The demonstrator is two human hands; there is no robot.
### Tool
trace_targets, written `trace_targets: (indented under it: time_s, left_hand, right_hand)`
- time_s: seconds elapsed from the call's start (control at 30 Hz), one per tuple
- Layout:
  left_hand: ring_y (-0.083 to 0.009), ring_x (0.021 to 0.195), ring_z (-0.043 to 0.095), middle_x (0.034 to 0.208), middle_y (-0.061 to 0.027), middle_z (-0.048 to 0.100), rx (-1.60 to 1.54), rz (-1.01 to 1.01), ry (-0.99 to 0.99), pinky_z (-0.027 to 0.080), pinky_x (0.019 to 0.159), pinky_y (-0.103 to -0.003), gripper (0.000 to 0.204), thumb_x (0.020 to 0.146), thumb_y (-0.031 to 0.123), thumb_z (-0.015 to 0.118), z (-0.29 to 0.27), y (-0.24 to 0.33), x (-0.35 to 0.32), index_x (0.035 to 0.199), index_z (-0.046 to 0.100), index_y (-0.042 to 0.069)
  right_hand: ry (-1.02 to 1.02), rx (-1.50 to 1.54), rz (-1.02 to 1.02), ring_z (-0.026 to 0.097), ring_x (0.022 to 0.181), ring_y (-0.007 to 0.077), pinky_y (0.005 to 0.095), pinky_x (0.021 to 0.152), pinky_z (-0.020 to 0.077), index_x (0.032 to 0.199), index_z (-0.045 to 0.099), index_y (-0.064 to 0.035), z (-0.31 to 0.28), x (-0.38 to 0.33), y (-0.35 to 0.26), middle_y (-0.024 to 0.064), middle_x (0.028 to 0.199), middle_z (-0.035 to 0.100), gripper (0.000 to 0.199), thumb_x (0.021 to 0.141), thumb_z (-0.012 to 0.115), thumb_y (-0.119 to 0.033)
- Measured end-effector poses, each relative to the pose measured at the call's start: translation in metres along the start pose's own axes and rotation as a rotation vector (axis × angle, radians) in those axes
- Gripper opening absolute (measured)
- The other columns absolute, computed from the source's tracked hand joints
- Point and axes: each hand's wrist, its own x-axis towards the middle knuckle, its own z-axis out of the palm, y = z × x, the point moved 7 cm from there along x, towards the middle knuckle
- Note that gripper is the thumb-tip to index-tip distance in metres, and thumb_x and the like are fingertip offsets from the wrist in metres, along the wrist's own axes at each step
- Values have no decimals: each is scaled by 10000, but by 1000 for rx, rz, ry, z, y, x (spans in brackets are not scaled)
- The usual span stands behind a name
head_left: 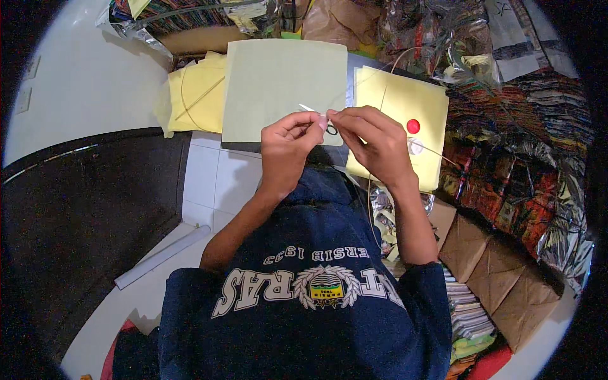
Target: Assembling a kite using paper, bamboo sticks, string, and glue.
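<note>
Close together over the pale sheet, my two hands meet with pinched fingertips. My left hand is closed, thumb against forefinger. My right hand is closed too, its fingertips almost touching the left ones. Whatever they pinch is too small to make out. Between and behind the fingers, scissors show a pointed blade and a dark finger ring; the rest is hidden. The large pale yellow-green sheet lies beyond my hands. A thin tan cord hangs below my right hand, and a similar strand curves up behind it.
Yellow sheets lie at right, bearing a red disc and a small white round item. At left is another yellow stack with a cord on it. Bundled packets crowd the right; a white roll lies on the floor.
</note>
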Motion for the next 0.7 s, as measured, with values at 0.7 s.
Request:
trace_targets:
  time_s: [0.7]
  left_hand:
    - [-111, 971, 684, 1071, -80, 724, 147, 183, -14, 558, 871, -246, 174, 973, 21, 736, -7, 10, 9, 1124, 743, -66]
  right_hand:
    - [34, 52, 27, 731, 841, 266, 368, 746, 601, 1098, 789, -70, -5, 1, 6, 109, 943, 738, 255, 852, 786, -1]
